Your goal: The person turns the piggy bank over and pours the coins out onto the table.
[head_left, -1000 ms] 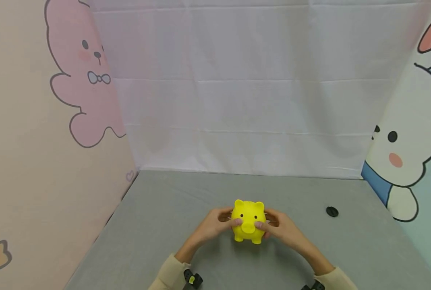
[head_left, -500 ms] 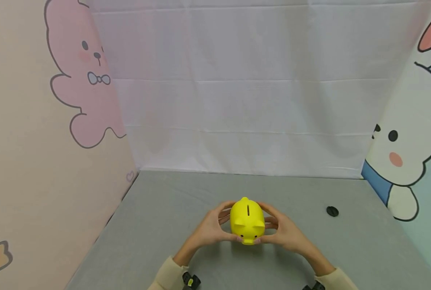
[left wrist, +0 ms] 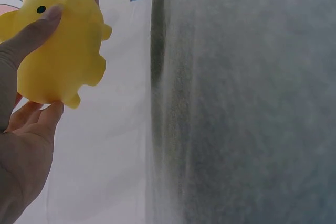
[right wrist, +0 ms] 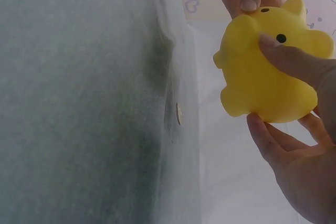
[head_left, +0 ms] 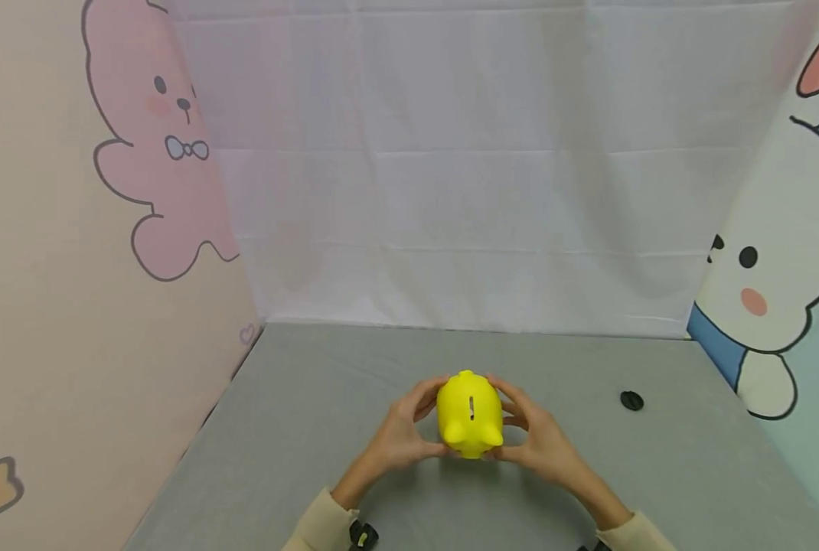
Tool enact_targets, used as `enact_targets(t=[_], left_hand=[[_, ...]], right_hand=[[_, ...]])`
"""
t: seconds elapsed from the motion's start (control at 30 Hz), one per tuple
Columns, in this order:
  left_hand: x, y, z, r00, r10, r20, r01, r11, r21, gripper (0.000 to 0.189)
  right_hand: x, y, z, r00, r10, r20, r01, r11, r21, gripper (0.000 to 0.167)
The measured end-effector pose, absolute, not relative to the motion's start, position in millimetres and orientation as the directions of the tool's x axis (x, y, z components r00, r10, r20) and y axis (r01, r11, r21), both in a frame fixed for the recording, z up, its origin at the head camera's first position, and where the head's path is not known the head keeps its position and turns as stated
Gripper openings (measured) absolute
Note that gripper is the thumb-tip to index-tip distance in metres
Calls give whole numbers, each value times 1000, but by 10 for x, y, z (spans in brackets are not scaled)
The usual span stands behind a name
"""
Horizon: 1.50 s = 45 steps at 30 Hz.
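Head view: my left hand [head_left: 402,435] and right hand [head_left: 546,442] grip the yellow piggy bank [head_left: 469,417] above the gray table [head_left: 327,398], thumbs [left wrist: 34,36] hiding part of it. A black disc [head_left: 631,400] lies to the right, well apart; a white sheet [head_left: 451,176] hangs behind, between two walls [head_left: 58,321] with cartoon animals [head_left: 164,176].

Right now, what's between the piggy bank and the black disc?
In the head view: the right hand, gripping the piggy bank, then bare grey tabletop up to the black disc.
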State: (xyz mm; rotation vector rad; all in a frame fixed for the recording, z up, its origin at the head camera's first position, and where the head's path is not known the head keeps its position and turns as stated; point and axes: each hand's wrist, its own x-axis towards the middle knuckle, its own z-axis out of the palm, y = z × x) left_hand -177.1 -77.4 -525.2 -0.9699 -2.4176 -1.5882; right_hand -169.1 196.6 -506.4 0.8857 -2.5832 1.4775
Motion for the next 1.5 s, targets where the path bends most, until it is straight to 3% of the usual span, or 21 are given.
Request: enact_targets(t=[0.27, 0.47, 0.8, 1.0, 1.27, 1.5], left_hand=[[-1778, -791, -5238, -801, 461, 381, 534, 265, 803, 102], [-1790, -833, -5205, -844, 464, 268, 416, 251, 874, 96], [-1791, -826, -5190, -880, 453, 141, 290, 279, 916, 66], [-1734, -718, -5174, -918, 391, 59, 207, 348, 915, 54], [-1740, -658, -5080, -926, 373, 58, 193, 335, 922, 58], [-1775, -763, -5090, -900, 436, 9, 180, 352, 918, 68]], right_hand=[[-1687, 1954, -5057, -840, -450, 304, -487, 376, -788, 105], [-1665, 1951, -5035, -870, -439, 222, -412, 404, -817, 101], [-1652, 1946, -5002, -923, -384, 30, -207, 428, -880, 70], [-1650, 1929, -4957, -933, -355, -65, -73, 361, -930, 56], [-1694, 1943, -4919, -929, -371, -16, -117, 334, -935, 52], [-1711, 1970, -4977, -910, -415, -23, -141, 360, -922, 64]])
